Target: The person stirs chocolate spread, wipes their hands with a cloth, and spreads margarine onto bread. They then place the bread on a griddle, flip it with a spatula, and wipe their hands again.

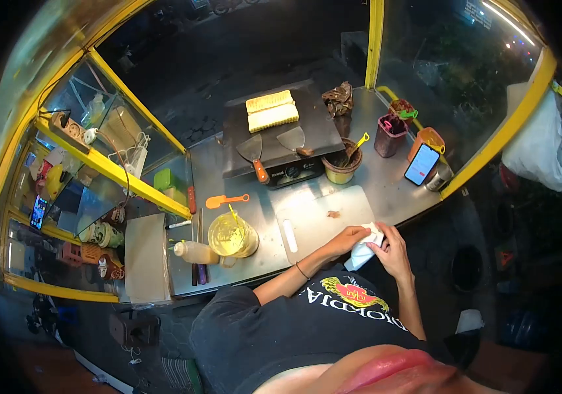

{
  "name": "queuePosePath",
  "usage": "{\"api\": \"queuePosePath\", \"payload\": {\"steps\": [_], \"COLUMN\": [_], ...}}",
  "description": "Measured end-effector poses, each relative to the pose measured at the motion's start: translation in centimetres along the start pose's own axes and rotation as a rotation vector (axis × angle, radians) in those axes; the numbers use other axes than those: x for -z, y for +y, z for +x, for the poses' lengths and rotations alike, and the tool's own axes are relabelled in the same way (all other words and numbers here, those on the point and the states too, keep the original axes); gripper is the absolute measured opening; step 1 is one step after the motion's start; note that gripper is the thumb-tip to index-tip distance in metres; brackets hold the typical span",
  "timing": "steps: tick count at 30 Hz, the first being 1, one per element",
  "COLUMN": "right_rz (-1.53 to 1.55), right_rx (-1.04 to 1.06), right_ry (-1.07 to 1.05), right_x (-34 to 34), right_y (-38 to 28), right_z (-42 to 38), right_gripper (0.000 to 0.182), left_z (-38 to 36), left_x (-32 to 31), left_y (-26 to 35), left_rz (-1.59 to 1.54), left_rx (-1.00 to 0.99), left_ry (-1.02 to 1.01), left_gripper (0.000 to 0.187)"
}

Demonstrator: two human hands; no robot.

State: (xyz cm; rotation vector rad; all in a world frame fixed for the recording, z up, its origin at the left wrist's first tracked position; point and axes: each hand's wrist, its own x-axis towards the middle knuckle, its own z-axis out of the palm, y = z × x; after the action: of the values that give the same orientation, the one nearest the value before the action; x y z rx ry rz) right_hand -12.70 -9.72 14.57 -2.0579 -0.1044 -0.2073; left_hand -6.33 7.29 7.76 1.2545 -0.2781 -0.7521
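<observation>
Both my hands are at the counter's front edge, closed on a white paper packet (361, 254); its contents I cannot make out. My left hand (348, 240) pinches the packet's upper edge from the left. From the right, my right hand (394, 252) wraps its fingers round it. Beside them on the counter lies a white cutting board (333, 205) with a small brown smear near its middle. Further back, toasted bread (272, 110) sits on a flat black griddle (235, 134). Two scrapers rest there, one with an orange handle (260, 172).
Left of the board stand a jug of yellow spread (233, 235), a squeeze bottle (194, 252) and an orange spatula (227, 200). A tub of brown spread (341, 168), a dark red container (390, 136) and a propped phone (422, 164) line the right. Yellow posts (504, 141) frame the stall.
</observation>
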Motion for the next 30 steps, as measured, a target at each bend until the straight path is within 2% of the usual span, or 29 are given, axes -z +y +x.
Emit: {"api": "queuePosePath", "payload": {"steps": [1, 2, 4, 6, 8, 10, 12, 13, 14, 16, 17, 19, 21, 22, 26, 28, 29, 30], "right_rz": [-0.133, -0.128, -0.099, -0.04, 0.005, 0.016, 0.032, 0.026, 0.024, 0.066, 0.035, 0.079, 0.12, 0.09, 0.093, 0.285, 0.273, 0.275], "right_rx": [0.119, 0.129, 0.09, 0.059, 0.15, 0.175, 0.188, 0.203, 0.211, 0.208, 0.216, 0.216, 0.166, 0.225, 0.251, 0.293, 0.242, 0.249], "right_ry": [-0.027, -0.034, 0.0, -0.033, -0.062, -0.127, -0.213, -0.246, -0.261, -0.358, -0.408, -0.463, -0.56, -0.576, -0.747, -0.693, -0.759, -0.776], "right_x": [0.2, 0.3, 0.7, 1.2, 1.7, 2.6, 3.6, 4.3, 5.2, 6.8, 7.6, 8.3, 7.9, 7.1, 4.6, 3.9, 3.8, 3.6], "right_y": [1.1, 2.1, 3.5, 4.0, 5.3, 6.3, 7.2, 7.4, 7.5, 7.7, 8.3, 9.6, 10.9, 12.1, 12.8, 12.5, 12.2, 12.6], "right_z": [1.1, 1.6, 2.9, 3.8, 4.7, 5.5, 6.6, 7.1, 7.5, 8.5, 9.0, 9.7, 10.0, 10.1, 9.4, 9.1, 9.2, 9.3], "right_gripper": [0.027, 0.027, 0.017, 0.012, 0.01, 0.009, 0.011, 0.012, 0.012, 0.013, 0.014, 0.013, 0.012, 0.011, 0.013, 0.013, 0.011, 0.011], "left_z": [0.4, 0.6, 1.2, 1.7, 2.3, 3.2, 4.3, 4.6, 5.0, 5.6, 6.2, 7.2, 6.4, 6.2, 5.2, 5.5, 5.8, 5.6], "left_x": [-0.1, 0.0, 0.1, -0.5, -0.8, -1.5, -2.5, -3.6, -4.6, -6.8, -7.0, -8.0, -10.3, -10.5, -11.7, -11.8, -12.2, -12.3], "left_y": [0.3, 0.6, 1.2, 0.6, 0.4, -0.4, -1.2, -1.1, -1.0, -0.9, -2.4, -5.5, -4.0, -5.1, -7.2, -7.6, -7.8, -8.1], "left_rz": [-0.135, -0.132, -0.256, -0.157, 0.098, 0.095, 0.194, 0.04, 0.032, -0.52, -0.589, -0.481, -0.341, -0.329, -0.464, -0.501, -0.496, -0.501], "left_rx": [0.083, 0.076, 0.226, 0.189, 0.046, 0.023, 0.025, 0.014, 0.008, 0.104, 0.079, 0.038, 0.05, 0.01, -0.118, -0.211, -0.294, -0.303], "left_ry": [-0.058, -0.047, -0.122, -0.027, 0.098, 0.159, 0.34, 0.36, 0.372, 0.416, 0.385, 0.405, 0.473, 0.477, 0.641, 0.754, 0.858, 0.874], "left_gripper": [0.036, 0.036, 0.039, 0.036, 0.034, 0.034, 0.036, 0.036, 0.036, 0.036, 0.037, 0.038, 0.041, 0.042, 0.041, 0.04, 0.035, 0.035]}}
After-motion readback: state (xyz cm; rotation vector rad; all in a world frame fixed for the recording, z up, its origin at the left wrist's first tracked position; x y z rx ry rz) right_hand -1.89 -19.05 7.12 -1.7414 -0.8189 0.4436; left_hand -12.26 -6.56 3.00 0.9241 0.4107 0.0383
